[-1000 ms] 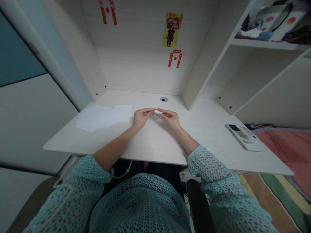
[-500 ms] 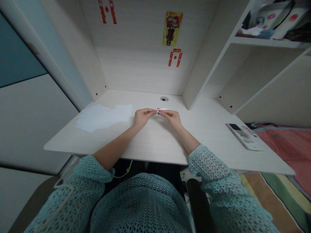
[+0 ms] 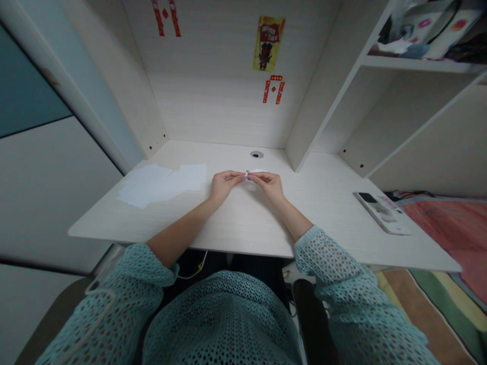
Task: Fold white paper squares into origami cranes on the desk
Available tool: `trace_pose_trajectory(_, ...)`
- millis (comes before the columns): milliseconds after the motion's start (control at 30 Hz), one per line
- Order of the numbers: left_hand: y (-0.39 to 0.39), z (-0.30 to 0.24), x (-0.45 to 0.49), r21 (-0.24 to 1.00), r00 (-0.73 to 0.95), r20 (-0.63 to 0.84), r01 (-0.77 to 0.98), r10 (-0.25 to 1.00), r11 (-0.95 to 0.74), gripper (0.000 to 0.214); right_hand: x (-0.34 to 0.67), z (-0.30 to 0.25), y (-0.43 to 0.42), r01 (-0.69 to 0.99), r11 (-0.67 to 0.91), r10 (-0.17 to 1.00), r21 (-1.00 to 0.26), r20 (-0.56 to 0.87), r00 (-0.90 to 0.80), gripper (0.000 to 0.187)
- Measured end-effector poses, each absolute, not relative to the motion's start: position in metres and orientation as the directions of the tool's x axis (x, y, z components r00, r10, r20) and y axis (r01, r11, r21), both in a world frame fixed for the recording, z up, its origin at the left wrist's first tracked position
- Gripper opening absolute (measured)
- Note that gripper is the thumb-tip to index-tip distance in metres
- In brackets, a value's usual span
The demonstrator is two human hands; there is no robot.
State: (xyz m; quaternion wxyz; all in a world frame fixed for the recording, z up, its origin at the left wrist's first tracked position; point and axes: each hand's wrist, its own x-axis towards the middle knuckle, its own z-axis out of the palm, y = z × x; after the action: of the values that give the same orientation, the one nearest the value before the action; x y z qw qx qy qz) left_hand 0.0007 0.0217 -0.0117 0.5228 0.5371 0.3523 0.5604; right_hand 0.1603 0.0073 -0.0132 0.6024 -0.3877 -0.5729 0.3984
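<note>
Both hands meet over the middle of the white desk (image 3: 243,223), fingertips almost touching. My left hand (image 3: 224,182) pinches one side of a small piece of white paper (image 3: 257,170). My right hand (image 3: 269,183) pinches the other side, and part of the paper shows just beyond its fingers. The fingers hide most of the paper, so its exact shape cannot be made out. To the left of my left hand, several white paper sheets (image 3: 152,185) lie flat and overlapping.
A phone (image 3: 382,213) lies near the desk's right side. A round cable hole (image 3: 256,154) sits beyond my hands. An upright panel (image 3: 323,106) rises at the back right, and stickers (image 3: 273,89) are on the back wall. A bed with striped cloth (image 3: 429,304) borders the right.
Both hands keep their pinch in nearly the same place, with only slight finger movement at the paper. The view has shifted a little.
</note>
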Motion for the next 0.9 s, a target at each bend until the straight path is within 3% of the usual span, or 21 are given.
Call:
trace_pose_trajectory(600, 0.0281, -0.0108, -0.0031, 0.954, 0.098, 0.241, -0.204, 0.965, -0.218, 0.025, 0.1663, -0.0114, 0.0106, 0.075, 0.439, 0.897, -0.895, 0.441, 0.013, 0.022)
trace_pose_trajectory(800, 0.0215, -0.0087, -0.0031, 0.957, 0.166, 0.235, -0.211, 0.958, -0.198, 0.049, 0.1611, -0.0148, 0.0085, 0.020, 0.451, 0.890, -0.892, 0.452, 0.067, 0.020)
trace_pose_trajectory(900, 0.0205, -0.0086, -0.0014, 0.955, 0.174, 0.246, -0.212, 0.954, -0.207, 0.041, 0.1593, -0.0149, 0.0073, 0.036, 0.457, 0.887, -0.889, 0.458, 0.064, 0.020)
